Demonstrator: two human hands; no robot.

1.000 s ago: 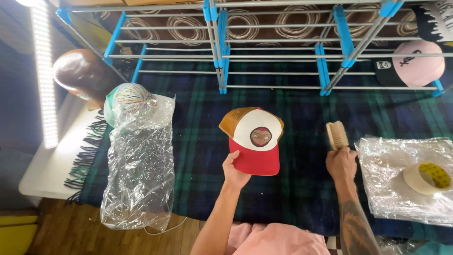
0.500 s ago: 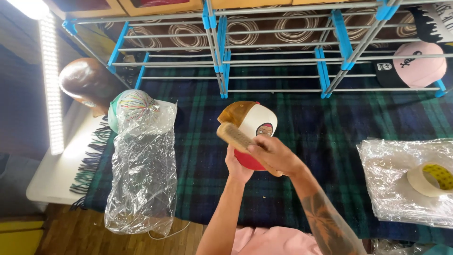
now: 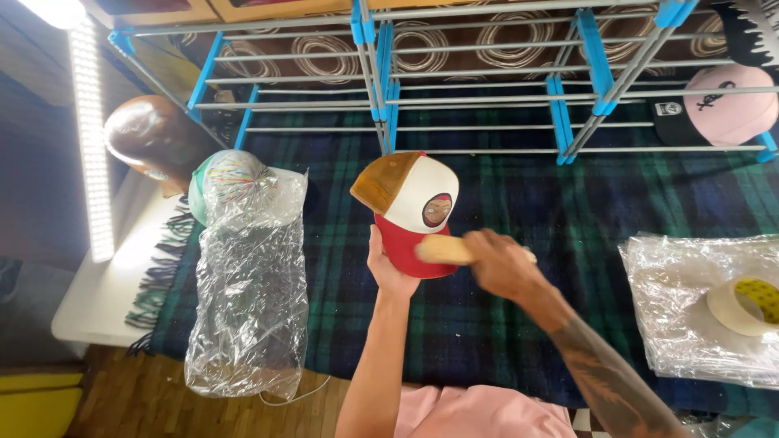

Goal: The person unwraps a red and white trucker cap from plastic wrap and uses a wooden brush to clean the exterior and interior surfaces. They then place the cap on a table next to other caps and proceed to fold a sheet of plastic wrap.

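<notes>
The left hand (image 3: 388, 268) is up in the middle, over a dark green and blue checked blanket (image 3: 503, 324). Its fingers are closed on a cap (image 3: 410, 207) from below, so the cap is held up in the air above the blanket. The cap has a brown brim, a white front with a small round patch, and a red back part. The right hand (image 3: 503, 264) comes in from the right side and is closed around a pale wooden brush (image 3: 445, 249). The brush looks blurry, and its end lies against the red part of the cap, just beside the left hand's thumb. To the left, another cap with colourful lines (image 3: 231, 182) lies on the blanket inside a clear plastic bag (image 3: 247, 300). Further left, a shiny brown head shape (image 3: 150, 138) sits by a bright strip light (image 3: 91, 146). At the back stands a rack made of grey bars and blue corner pieces (image 3: 389, 73). A pink cap with a black brim (image 3: 718, 105) rests by the rack on the far right. On the right side of the blanket lies a sheet of clear plastic (image 3: 682, 308), and a roll of tape (image 3: 742, 304) lies on it.
</notes>
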